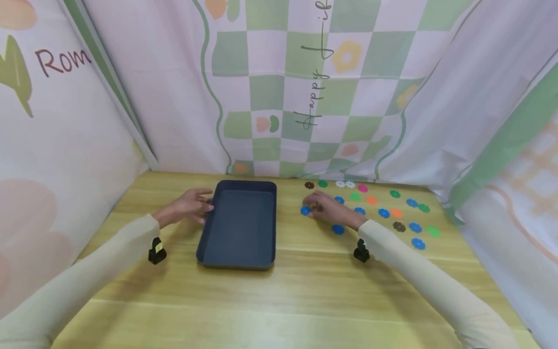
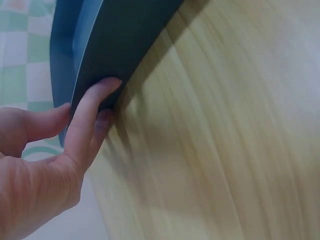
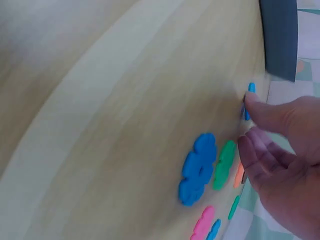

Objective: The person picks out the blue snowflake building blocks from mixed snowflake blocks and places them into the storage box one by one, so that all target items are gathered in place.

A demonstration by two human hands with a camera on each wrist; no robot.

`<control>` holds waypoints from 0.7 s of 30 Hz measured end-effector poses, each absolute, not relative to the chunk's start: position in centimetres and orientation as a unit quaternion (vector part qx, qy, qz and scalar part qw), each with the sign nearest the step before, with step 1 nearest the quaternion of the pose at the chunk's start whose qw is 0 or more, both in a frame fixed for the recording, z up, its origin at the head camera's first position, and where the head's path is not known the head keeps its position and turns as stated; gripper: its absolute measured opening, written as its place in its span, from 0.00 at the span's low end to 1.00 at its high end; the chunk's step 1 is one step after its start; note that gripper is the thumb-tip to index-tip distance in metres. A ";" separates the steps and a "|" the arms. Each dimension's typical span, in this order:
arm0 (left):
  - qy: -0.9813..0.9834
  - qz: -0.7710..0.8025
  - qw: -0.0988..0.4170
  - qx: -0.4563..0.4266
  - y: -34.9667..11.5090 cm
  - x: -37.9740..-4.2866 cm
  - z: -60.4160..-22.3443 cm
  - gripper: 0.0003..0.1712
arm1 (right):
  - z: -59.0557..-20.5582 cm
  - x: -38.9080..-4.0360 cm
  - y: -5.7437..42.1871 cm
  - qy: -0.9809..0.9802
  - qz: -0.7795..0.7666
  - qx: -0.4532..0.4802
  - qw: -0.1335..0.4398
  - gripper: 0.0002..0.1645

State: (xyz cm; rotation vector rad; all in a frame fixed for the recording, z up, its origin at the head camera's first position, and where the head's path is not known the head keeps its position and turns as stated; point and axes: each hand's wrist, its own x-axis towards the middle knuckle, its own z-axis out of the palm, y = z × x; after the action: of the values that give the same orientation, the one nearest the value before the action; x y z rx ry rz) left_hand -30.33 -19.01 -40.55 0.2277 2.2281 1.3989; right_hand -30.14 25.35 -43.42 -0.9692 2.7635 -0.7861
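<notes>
A dark blue-grey rectangular tray (image 1: 240, 228) lies on the wooden table. At its left side is my left hand (image 1: 192, 206); in the left wrist view its fingers (image 2: 90, 105) touch the outer wall and the thumb meets the rim. My right hand (image 1: 329, 208) reaches down among flower-shaped plastic discs, its fingers bent. By its fingertips lies a blue flower disc (image 1: 305, 211), which the right thumb (image 3: 265, 112) appears to touch in the right wrist view. The index fingertip is hidden there. Another blue disc (image 1: 338, 230) sits just below this hand.
Scattered right of the tray are several discs: brown (image 1: 398, 226), green (image 1: 395, 194), orange (image 1: 396, 213), pink (image 1: 363, 188), white (image 1: 340, 184) and blue ones. A patterned curtain (image 1: 305, 97) hangs along the table's back edge. Both wrists carry small black devices.
</notes>
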 end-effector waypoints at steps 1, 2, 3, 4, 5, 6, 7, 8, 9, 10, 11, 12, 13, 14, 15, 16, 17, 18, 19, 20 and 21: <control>0.812 0.517 0.257 0.084 -18.9 -30.5 -40.7 0.43 | -43.4 -30.2 25.3 0.911 -0.256 -0.319 0.052 0.23; 0.804 0.524 0.267 0.083 -18.9 -30.6 -40.8 0.43 | -43.4 -30.2 25.2 0.912 -0.255 -0.318 0.051 0.22; 0.799 0.529 0.275 0.082 -18.7 -30.7 -40.8 0.43 | -43.4 -30.3 25.2 0.912 -0.254 -0.317 0.051 0.21; 0.794 0.532 0.281 0.081 -18.5 -30.8 -40.9 0.43 | -43.4 -30.4 25.1 0.913 -0.250 -0.318 0.050 0.20; 0.792 0.535 0.285 0.078 -18.3 -30.9 -40.9 0.43 | -43.4 -30.5 25.1 0.914 -0.249 -0.317 0.050 0.19; 0.791 0.535 0.288 0.075 -18.1 -30.9 -40.9 0.42 | -43.3 -30.6 25.1 0.914 -0.246 -0.318 0.049 0.19; 0.790 0.536 0.290 0.070 -18.0 -30.9 -40.8 0.42 | -43.3 -30.6 25.0 0.915 -0.246 -0.316 0.051 0.18; 0.790 0.536 0.292 0.066 -17.8 -31.0 -40.7 0.42 | -43.2 -30.7 25.0 0.915 -0.246 -0.315 0.053 0.17; 0.789 0.536 0.293 0.063 -17.6 -31.0 -40.7 0.42 | -43.1 -30.8 25.0 0.915 -0.246 -0.317 0.054 0.16; 0.789 0.535 0.294 0.061 -17.5 -31.0 -40.6 0.41 | -43.0 -30.9 24.9 0.914 -0.246 -0.319 0.054 0.15; 0.789 0.535 0.295 0.060 -17.4 -31.0 -40.6 0.41 | -42.9 -31.0 24.9 0.913 -0.248 -0.319 0.056 0.14; 0.789 0.535 0.296 0.060 -17.3 -30.9 -40.6 0.41 | -42.8 -31.1 24.9 0.913 -0.248 -0.320 0.056 0.13; 0.789 0.536 0.296 0.059 -17.1 -30.9 -40.6 0.41 | -42.7 -31.2 24.8 0.912 -0.252 -0.317 0.058 0.13; 0.788 0.538 0.295 0.059 -16.9 -30.9 -40.7 0.41 | -42.5 -31.3 24.8 0.913 -0.256 -0.313 0.059 0.13; 0.786 0.541 0.292 0.058 -16.7 -30.9 -40.8 0.41 | -42.4 -31.4 24.8 0.914 -0.261 -0.306 0.059 0.12; 0.785 0.544 0.291 0.057 -16.6 -30.9 -40.9 0.41 | -42.2 -31.5 24.9 0.915 -0.270 -0.292 0.061 0.11; 0.782 0.549 0.290 0.056 -16.4 -30.8 -40.9 0.40 | -42.1 -31.5 24.9 0.918 -0.278 -0.277 0.062 0.10; 0.780 0.553 0.289 0.054 -16.2 -30.8 -41.0 0.40 | -41.8 -31.5 24.9 0.919 -0.288 -0.263 0.060 0.08; 0.778 0.556 0.287 0.053 -16.1 -30.7 -41.1 0.40 | -41.6 -31.6 24.9 0.919 -0.300 -0.248 0.057 0.07; 0.777 0.558 0.286 0.053 -16.0 -30.6 -41.1 0.40 | -41.3 -31.6 24.9 0.920 -0.308 -0.235 0.052 0.06; 0.776 0.559 0.286 0.051 -15.9 -30.5 -41.1 0.40 | -41.0 -31.6 24.9 0.919 -0.322 -0.223 0.049 0.06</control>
State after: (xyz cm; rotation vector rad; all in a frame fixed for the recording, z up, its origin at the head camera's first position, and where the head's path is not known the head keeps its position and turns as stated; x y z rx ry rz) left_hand -30.49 -15.87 -41.11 0.1363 2.0747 1.4954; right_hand -31.58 24.88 -41.01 -0.6784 2.7996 -0.9820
